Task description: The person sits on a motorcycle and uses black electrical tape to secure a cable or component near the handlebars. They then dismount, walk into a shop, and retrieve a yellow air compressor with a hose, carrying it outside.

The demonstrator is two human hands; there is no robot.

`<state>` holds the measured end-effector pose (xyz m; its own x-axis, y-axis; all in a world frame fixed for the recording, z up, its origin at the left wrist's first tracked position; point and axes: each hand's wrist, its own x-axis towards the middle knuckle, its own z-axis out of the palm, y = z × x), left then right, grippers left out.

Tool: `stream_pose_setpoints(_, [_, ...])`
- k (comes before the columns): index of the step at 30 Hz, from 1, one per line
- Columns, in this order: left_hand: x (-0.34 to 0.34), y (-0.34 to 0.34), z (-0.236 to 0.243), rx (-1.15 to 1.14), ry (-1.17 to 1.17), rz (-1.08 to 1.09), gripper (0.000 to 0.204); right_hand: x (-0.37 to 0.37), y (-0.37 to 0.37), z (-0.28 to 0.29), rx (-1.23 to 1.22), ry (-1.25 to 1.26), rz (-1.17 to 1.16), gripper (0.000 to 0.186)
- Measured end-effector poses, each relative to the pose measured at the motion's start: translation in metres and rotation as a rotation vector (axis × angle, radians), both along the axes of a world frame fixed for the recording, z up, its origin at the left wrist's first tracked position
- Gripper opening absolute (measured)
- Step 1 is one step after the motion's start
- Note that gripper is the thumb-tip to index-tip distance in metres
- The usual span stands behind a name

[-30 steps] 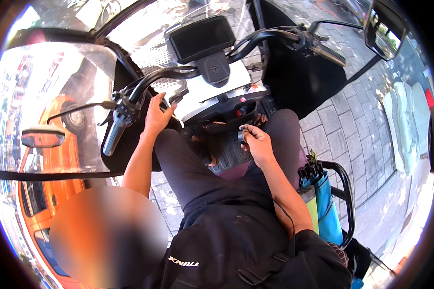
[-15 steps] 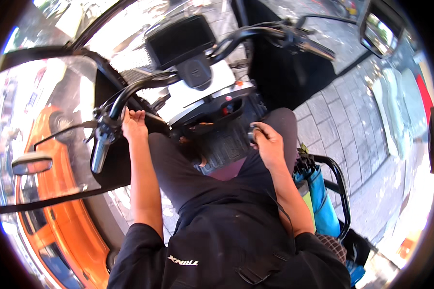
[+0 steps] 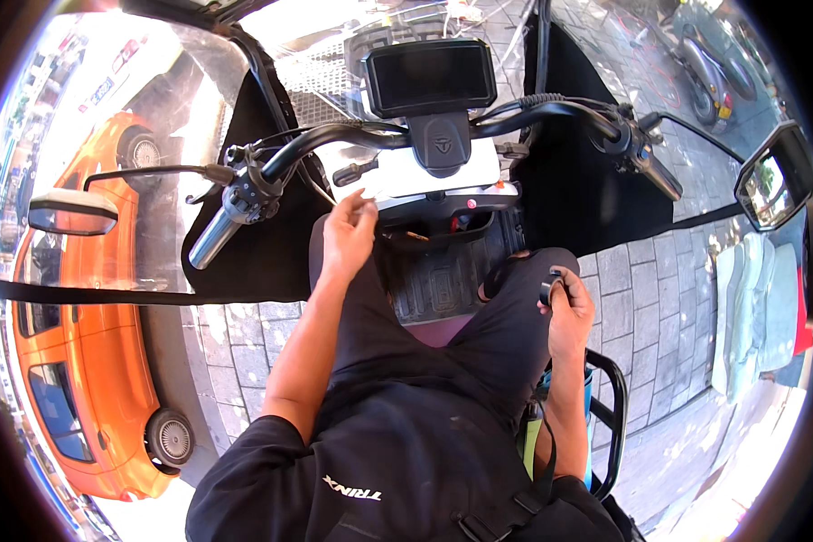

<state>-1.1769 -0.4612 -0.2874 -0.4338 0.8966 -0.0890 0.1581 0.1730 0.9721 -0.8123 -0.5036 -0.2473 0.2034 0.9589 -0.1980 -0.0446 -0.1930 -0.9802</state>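
My left hand (image 3: 349, 238) is beside the left edge of the white panel (image 3: 438, 170) below the scooter's display. Its fingers are bent with thumb and fingertips close together, and I cannot make out what is between them, if anything. Above my right thigh, my right hand (image 3: 569, 312) is closed around a small black ring-shaped roll (image 3: 549, 289), which looks like tape. The handlebar (image 3: 312, 146) spans the space ahead, with a silver grip (image 3: 213, 238) at its left end. Neither hand is on a grip.
A dark display (image 3: 431, 78) stands at the handlebar's middle. Mirrors stick out at the left (image 3: 72, 213) and right (image 3: 772, 185). Beyond the clear side screen is an orange car (image 3: 86, 397). A black rail (image 3: 616, 406) curves beside my right arm. Pale cushions (image 3: 750, 312) lie on the paving at right.
My left hand has moved from beside the left grip to the white panel, its fingers drawing together. My right hand still holds the black roll, farther right over the thigh. The view has turned.
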Motion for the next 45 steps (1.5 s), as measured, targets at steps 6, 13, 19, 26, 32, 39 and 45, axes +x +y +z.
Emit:
stream_pose_setpoints(6, [-0.005,0.002,-0.018,-0.245,0.509,-0.600,0.069,0.010,-0.010,-0.001,-0.015,-0.091,-0.016,0.021])
stream_pose_setpoints(13, [0.020,-0.003,-0.061,-0.253,-0.720,-0.121,0.051,-0.004,-0.022,0.007,-0.015,-0.259,0.093,0.021])
stream_pose_setpoints(19, [-0.027,0.042,-0.001,0.174,-0.832,0.347,0.038,-0.010,-0.029,0.024,0.005,-0.332,0.055,0.021])
stream_pose_setpoints(26, [-0.044,0.036,-0.021,-0.166,-1.041,0.562,0.035,0.008,-0.036,0.028,0.048,-0.358,0.024,0.024])
stream_pose_setpoints(32, [-0.029,-0.002,0.015,0.268,-0.783,0.096,0.036,0.040,-0.043,0.037,0.037,-0.472,-0.113,0.026])
stream_pose_setpoints(39, [-0.036,0.034,-0.041,0.104,-1.317,0.397,0.045,0.103,-0.043,0.023,-0.008,-0.617,-0.242,0.027])
stream_pose_setpoints(45, [-0.015,-0.015,-0.035,-0.169,-1.099,0.140,0.037,0.147,-0.060,0.009,-0.006,-0.756,-0.302,0.028])
